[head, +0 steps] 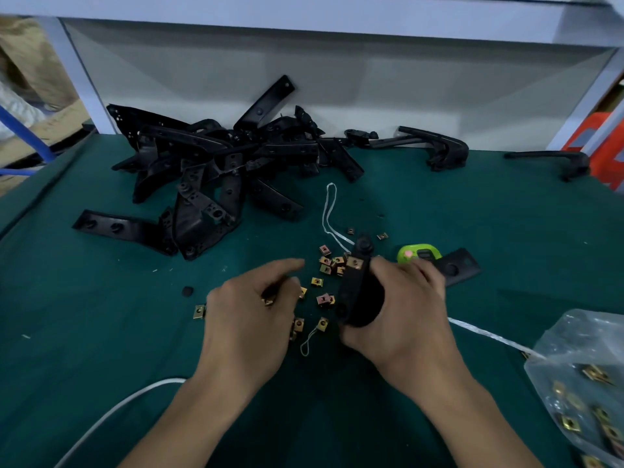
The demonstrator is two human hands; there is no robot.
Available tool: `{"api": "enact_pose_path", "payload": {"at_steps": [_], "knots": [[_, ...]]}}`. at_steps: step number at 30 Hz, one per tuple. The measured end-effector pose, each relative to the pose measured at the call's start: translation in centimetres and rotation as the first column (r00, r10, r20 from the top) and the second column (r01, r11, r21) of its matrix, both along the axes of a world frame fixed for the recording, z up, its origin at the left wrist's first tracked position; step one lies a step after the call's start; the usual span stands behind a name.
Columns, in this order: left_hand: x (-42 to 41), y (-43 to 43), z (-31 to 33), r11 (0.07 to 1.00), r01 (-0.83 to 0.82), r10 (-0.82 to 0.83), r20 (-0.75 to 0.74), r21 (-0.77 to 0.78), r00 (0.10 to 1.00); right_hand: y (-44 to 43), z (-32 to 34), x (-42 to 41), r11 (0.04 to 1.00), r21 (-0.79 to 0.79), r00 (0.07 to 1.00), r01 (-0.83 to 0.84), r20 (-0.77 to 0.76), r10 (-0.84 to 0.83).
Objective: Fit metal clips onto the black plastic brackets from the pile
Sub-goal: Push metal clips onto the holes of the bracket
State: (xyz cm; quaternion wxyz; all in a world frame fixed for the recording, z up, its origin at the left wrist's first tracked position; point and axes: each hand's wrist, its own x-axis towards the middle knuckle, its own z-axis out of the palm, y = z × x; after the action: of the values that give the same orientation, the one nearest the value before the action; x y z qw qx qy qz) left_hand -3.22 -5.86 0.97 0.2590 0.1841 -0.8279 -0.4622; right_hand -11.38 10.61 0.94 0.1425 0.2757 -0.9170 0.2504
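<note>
My right hand [401,309] grips a black plastic bracket [358,295] held upright, with a brass-coloured metal clip [354,263] seated near its top end. My left hand [253,309] hovers palm-down over several loose metal clips [326,300] scattered on the green mat; its fingers curl around a clip [268,301] that shows partly under them. A pile of black brackets [216,170] lies at the back left of the mat.
A clear plastic bag of clips [580,383] lies at the right edge. A green counter [417,253] and a flat black bracket [456,268] sit behind my right hand. Two finished-looking brackets [439,146] lie at the back right. White cord [329,211] and a white cable [111,413] cross the mat.
</note>
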Motion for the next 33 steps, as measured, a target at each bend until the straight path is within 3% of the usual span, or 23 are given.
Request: {"api": "enact_pose_path", "payload": {"at_steps": [3,7,12,18,22,29,33], "knots": [[0.1,-1.0,0.0,0.991,-0.021,0.037,0.123,-0.133,0.992,0.5,-0.2,-0.3,0.995,-0.091,0.999,0.039,-0.005,-0.040],[0.4,-1.3,-0.1,0.879,0.204,-0.080,0.288,-0.432,0.954,0.2,-0.4,0.0,0.980,-0.199,1.000,0.025,0.011,-0.023],[0.6,-1.1,-0.6,0.878,0.232,-0.105,0.304,-0.419,0.947,0.1,-0.5,0.3,0.982,-0.189,0.997,-0.019,0.076,0.034],[0.7,-0.6,-0.3,0.960,0.070,-0.022,0.177,-0.271,0.984,0.2,-0.6,0.2,0.986,-0.168,0.989,0.001,0.145,0.024],[0.6,0.3,-0.1,0.999,0.042,-0.041,0.124,-0.012,0.991,0.1,-0.7,0.2,0.984,-0.179,0.986,-0.004,0.160,0.033],[0.2,0.0,-0.1,0.915,0.167,-0.190,0.024,0.368,0.982,-0.2,-1.1,0.1,0.987,-0.154,0.989,-0.037,0.135,0.058],[0.1,0.0,0.1,0.879,0.224,-0.228,-0.042,0.422,0.973,-0.4,-1.0,0.1,0.987,-0.147,0.991,-0.067,0.107,0.083]]}}
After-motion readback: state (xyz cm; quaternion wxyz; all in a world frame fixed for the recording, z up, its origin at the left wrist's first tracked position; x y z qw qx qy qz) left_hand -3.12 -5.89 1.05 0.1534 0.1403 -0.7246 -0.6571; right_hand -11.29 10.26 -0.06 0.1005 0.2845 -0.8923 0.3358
